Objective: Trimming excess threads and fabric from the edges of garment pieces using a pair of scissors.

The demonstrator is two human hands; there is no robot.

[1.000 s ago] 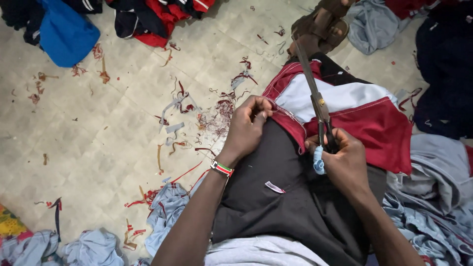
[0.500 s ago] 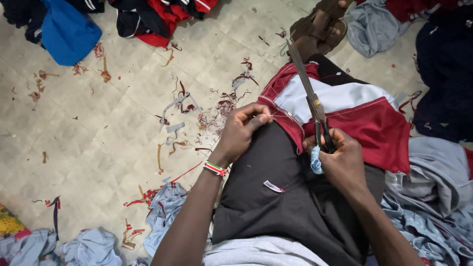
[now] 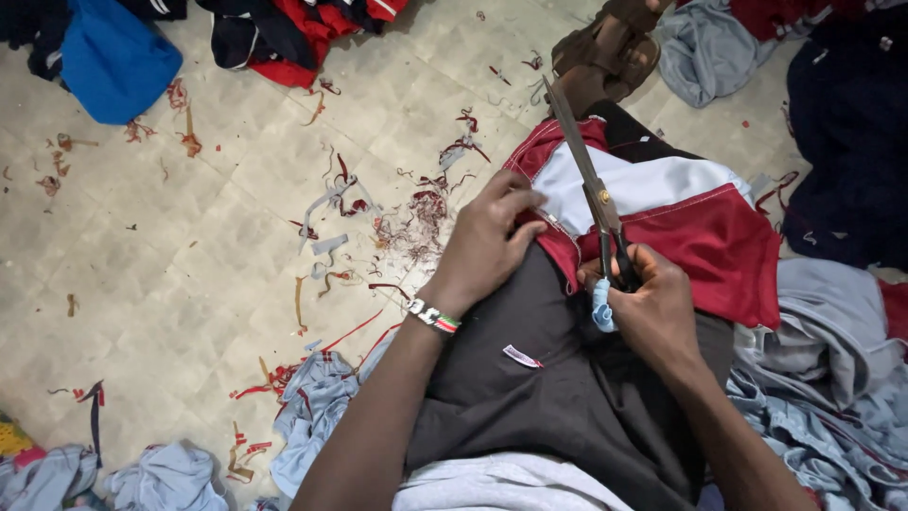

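A red, white and black garment (image 3: 700, 218) lies over my lap. My left hand (image 3: 487, 241) pinches its red seam edge near the white panel. My right hand (image 3: 653, 308) grips the handles of long metal scissors (image 3: 586, 185), whose closed blades point away from me over the white panel. A light blue wrap covers part of the handle. A striped bracelet sits on my left wrist. My dark grey shorts (image 3: 539, 388) with a small label lie under the garment.
Thread and fabric scraps (image 3: 407, 222) litter the tiled floor to my left. A blue cloth (image 3: 113, 61) and red-and-dark clothes (image 3: 284, 33) lie at the far edge. Grey-blue cloth (image 3: 832, 378) is piled at right, a sandalled foot (image 3: 605, 52) ahead.
The scissors' tip has swung slightly left over the garment. My left hand has shifted its pinch along the red seam.
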